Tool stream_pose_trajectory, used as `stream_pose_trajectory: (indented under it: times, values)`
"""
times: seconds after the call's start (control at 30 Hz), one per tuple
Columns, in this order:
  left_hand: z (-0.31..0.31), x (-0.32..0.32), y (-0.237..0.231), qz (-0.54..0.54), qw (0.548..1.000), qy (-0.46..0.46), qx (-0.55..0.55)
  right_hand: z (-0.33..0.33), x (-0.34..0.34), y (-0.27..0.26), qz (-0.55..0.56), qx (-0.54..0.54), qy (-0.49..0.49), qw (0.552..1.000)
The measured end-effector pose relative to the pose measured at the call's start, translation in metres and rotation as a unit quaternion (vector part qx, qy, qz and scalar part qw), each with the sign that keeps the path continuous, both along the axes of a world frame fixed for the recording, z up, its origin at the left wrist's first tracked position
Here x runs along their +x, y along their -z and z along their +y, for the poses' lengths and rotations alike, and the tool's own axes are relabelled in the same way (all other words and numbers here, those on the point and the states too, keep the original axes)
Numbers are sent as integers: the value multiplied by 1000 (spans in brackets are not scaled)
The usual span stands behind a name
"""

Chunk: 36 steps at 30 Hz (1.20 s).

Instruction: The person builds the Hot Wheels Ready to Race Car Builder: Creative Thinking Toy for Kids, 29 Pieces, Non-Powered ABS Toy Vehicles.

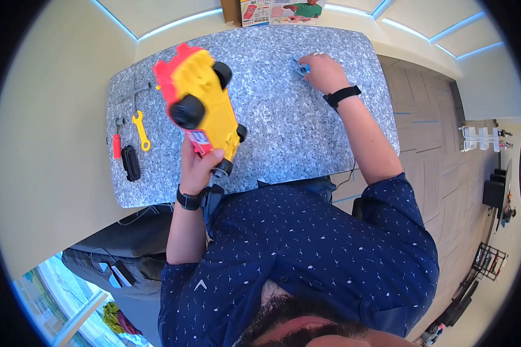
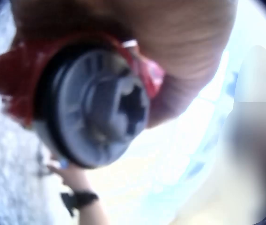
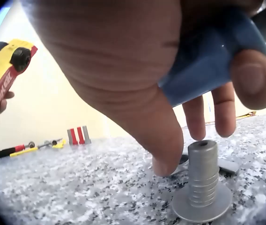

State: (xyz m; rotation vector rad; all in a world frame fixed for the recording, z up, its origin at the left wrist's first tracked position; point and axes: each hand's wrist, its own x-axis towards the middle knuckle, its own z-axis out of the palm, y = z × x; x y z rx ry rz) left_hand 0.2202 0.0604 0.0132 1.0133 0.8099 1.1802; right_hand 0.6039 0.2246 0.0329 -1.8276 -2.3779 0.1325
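My left hand grips one end of a toy car raised over the left of the table, its yellow underside and black wheels facing up at me. One grey hub with a cross-shaped socket fills much of the left wrist view. At the far right of the table, my right hand holds a blue plastic piece with a dark shaft; the palm hides part of it. Just below those fingers, a grey ribbed toy bolt stands on its wide flat head. Another grey piece lies behind it.
Left on the speckled table lie a yellow wrench, a red-handled tool, a black object and a grey cross-shaped tool. Red and grey pieces stand farther off. A picture box is at the back edge.
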Motion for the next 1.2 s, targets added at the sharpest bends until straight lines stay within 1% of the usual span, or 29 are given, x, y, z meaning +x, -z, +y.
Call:
stream_pose_trajectory:
  times: [0.03, 0.1, 0.17, 0.27, 0.33, 0.37, 0.4, 0.47, 0.5, 0.57, 0.6, 0.63, 0.7, 0.8, 0.9, 1.0, 1.2]
  values:
    - [-2, -2, 5, -64, 998, -4, -18, 11, 2, 13, -18, -7, -16, 1000]
    - [-5, -3, 6, -151, 988, -7, -38, 21, 1, 16, -40, -19, -44, 998]
    - [-8, -1, 0, -198, 979, -1, -45, 26, 0, 14, -57, -33, -60, 996]
    - [-6, 3, -10, -169, 985, 38, -18, 35, 2, 13, -71, -41, -58, 995]
    - [-5, 7, -11, -185, 982, 36, -27, 38, 3, 13, -85, -30, -53, 995]
    - [-5, 8, -10, -193, 980, 36, -31, 39, 4, 8, -88, -5, -66, 994]
    - [-4, 11, -9, -198, 979, 31, -29, 40, 3, 4, -48, 12, -61, 997]
    - [-2, 15, -2, -210, 977, 21, -25, 32, -3, -22, 32, 46, -51, 997]
    - [0, 14, 2, -207, 978, 26, -13, 26, -5, -29, 102, 94, -92, 986]
    - [-5, 16, 18, -233, 972, -26, -28, -19, -42, -76, 222, 78, -101, 967]
    - [-6, 17, 23, -245, 968, -51, -36, -40, -56, -85, 279, 48, -110, 953]
    - [-6, 19, 23, -258, 964, -54, -46, -60, -69, -90, 335, 19, -118, 935]
    - [-8, 22, 23, -283, 955, -59, -67, -97, -94, -96, 334, -15, -153, 930]
    - [-11, 25, 28, -279, 952, -88, -94, -134, -125, -83, 320, -54, -181, 928]
    - [-15, 29, 30, -290, 950, -70, -90, -153, -144, -63, 276, -28, -163, 947]
    - [-20, 31, 42, -299, 946, -71, -101, -162, -157, -44, 308, 1, -125, 943]
    - [-26, 30, 54, -313, 938, -76, -129, -172, -159, -32, 382, -10, -132, 915]
